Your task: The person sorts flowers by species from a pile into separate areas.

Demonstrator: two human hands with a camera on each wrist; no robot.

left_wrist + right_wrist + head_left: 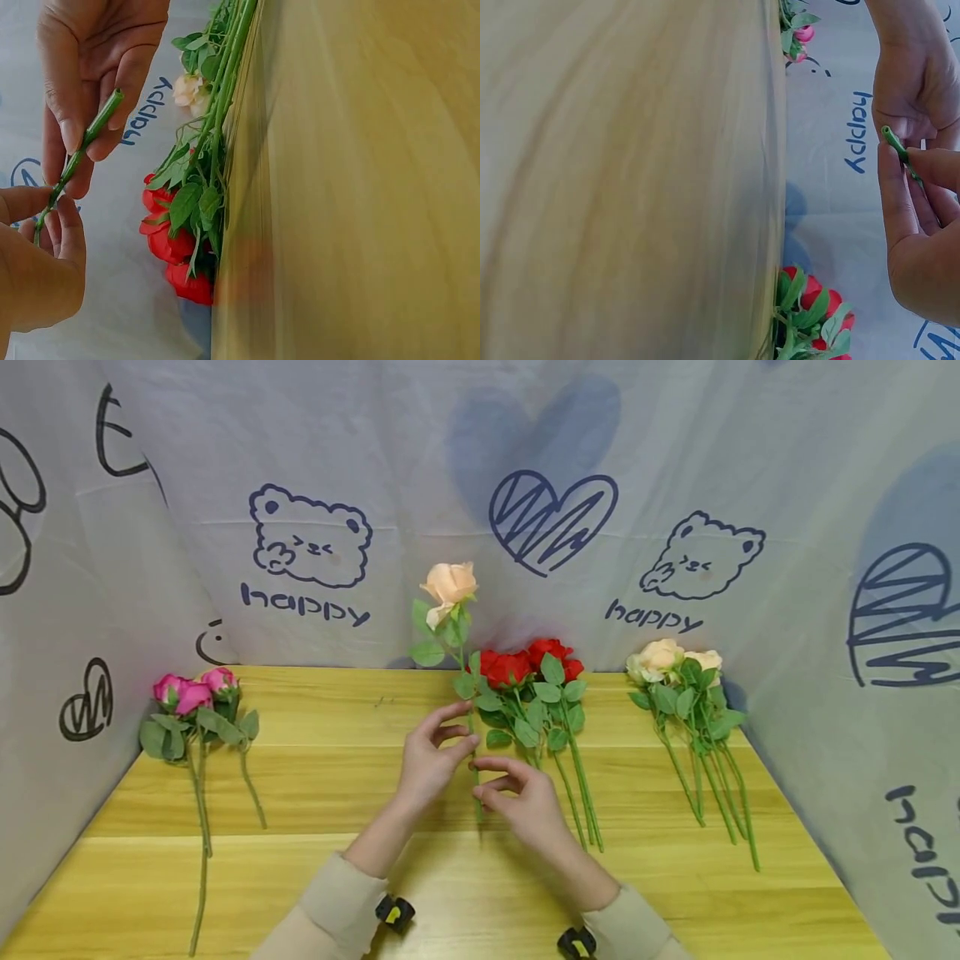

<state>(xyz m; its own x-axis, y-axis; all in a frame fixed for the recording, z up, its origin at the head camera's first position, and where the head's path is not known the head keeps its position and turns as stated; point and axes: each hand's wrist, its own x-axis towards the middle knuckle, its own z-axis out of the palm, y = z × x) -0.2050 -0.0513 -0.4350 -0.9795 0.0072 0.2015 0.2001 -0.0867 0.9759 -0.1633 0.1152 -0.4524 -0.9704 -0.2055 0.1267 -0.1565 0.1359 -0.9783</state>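
A peach rose (pixel 452 583) stands upright above the table, bloom at the top. My left hand (pixel 429 766) pinches its green stem below the leaves. Lower on the same stem, my right hand (pixel 527 803) pinches it between thumb and fingers. In the left wrist view the cut stem end (pixel 103 118) pokes out past the right hand's fingers. The right wrist view shows that stem end (pixel 893 141) too, with both hands close together. Just behind the right hand lie several red roses (pixel 506 668) with green leaves.
Pink roses (pixel 192 695) lie at the left of the wooden table (pixel 330 877). More peach roses (pixel 662 657) lie at the right, stems toward the front. A white cloth (pixel 390 443) with bear and heart drawings hangs behind and at both sides.
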